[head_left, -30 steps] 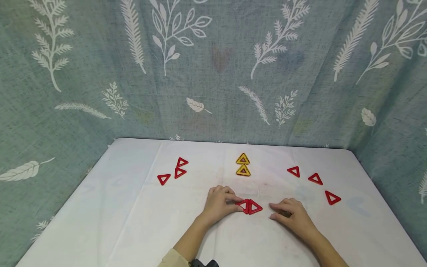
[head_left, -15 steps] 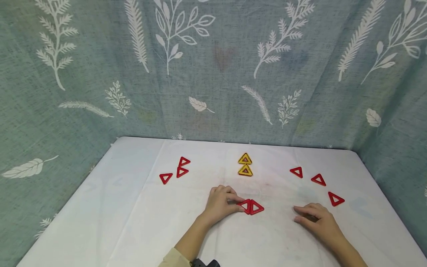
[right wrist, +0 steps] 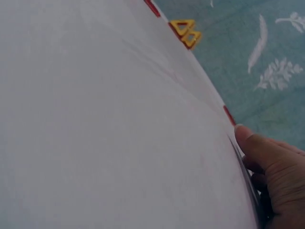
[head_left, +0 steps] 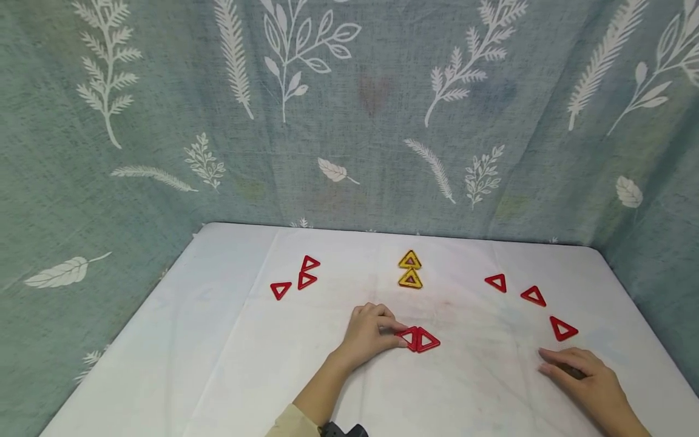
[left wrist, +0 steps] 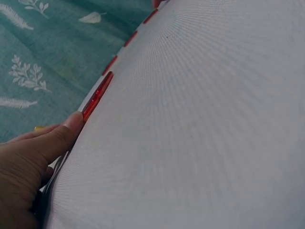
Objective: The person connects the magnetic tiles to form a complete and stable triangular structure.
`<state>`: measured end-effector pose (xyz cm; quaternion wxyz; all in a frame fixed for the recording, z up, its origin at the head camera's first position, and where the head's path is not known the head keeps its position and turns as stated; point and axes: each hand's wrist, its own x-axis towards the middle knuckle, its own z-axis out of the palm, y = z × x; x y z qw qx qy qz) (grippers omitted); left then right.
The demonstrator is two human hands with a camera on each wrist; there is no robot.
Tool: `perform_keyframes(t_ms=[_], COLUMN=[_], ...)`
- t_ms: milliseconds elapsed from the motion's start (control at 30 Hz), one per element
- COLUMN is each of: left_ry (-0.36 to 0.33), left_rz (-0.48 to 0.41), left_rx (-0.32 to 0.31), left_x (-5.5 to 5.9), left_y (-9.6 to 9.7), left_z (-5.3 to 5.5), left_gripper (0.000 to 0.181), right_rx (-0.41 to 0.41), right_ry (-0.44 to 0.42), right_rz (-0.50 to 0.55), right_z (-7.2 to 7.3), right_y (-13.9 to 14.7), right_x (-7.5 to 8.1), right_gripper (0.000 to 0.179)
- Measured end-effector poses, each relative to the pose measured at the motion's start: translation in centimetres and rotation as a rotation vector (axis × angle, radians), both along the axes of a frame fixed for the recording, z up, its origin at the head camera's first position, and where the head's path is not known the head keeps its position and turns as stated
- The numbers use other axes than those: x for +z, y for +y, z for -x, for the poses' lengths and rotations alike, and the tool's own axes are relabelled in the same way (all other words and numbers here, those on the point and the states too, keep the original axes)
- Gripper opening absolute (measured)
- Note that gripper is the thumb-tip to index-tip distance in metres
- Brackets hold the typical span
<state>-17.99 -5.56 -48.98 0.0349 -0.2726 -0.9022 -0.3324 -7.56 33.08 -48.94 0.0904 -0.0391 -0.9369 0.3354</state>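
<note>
Two red triangle frames lie flat with their straight sides together in the middle of the table. My left hand (head_left: 371,334) pinches the left red triangle (head_left: 408,338) between thumb and fingers; the right red triangle (head_left: 428,340) points to the right. In the left wrist view my thumb (left wrist: 72,123) is at the end of the red pieces. My right hand (head_left: 587,376) is at the right of the table with thumb and fingers apart, nothing between them. Nearest to it lies a single red triangle (head_left: 562,328), just beyond its fingertips.
Two yellow triangles (head_left: 410,269) stand at the back middle, one before the other. Further red triangles lie at the back left (head_left: 281,290) and back right (head_left: 533,296). A leaf-print cloth (head_left: 349,139) hangs behind the white table (head_left: 229,376).
My right hand has moved away from the joined red triangles, rightward and slightly nearer to me. The left hand keeps its pinch on the left triangle. The head view has shifted slightly.
</note>
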Motion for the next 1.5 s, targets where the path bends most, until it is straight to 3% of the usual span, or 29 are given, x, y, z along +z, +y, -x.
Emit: perform_keyframes(t_ms=[100,233,467,600,800,1067,1300,1500], left_ry=[0.013,0.026,0.016,-0.003,-0.006,0.078,0.059,0.169], left_rz=[-0.006,-0.014,0.03,0.046,0.044,0.091,0.106,0.187], left_rx=[-0.013,-0.023,0.01,0.025,0.037,0.048,0.071,0.028], left_x=[0.0,0.1,-0.1,-0.1,0.1,-0.1,-0.2,-0.3], left_y=[0.1,0.2,0.0,0.0,0.2,0.5,1.2,1.3], left_z=[0.1,0.1,0.1,0.0,-0.3,-0.6,-0.8,-0.9], left_gripper=[0.026,0.027,0.031,0.037,0.044,0.043,0.045,0.044], right_rx=[-0.061,-0.127,-0.269,-0.285,-0.266,-0.237,-0.186,-0.091], right_ry=[-0.056,-0.048,-0.065,-0.037,-0.021,0.032,0.074,0.137], right_rz=[0.004,0.006,-0.061,-0.09,-0.11,-0.149,-0.162,-0.148], right_z=[-0.4,-0.2,1.7,2.6,3.2,4.2,4.9,5.1], right_y=[1.2,2.0,2.2,2.2,2.2,1.6,1.4,0.4], right_x=[0.1,0.0,0.1,-0.1,-0.2,-0.2,-0.3,-0.3], right_gripper=[0.045,0.053,0.07,0.07,0.068,0.061,0.054,0.046])
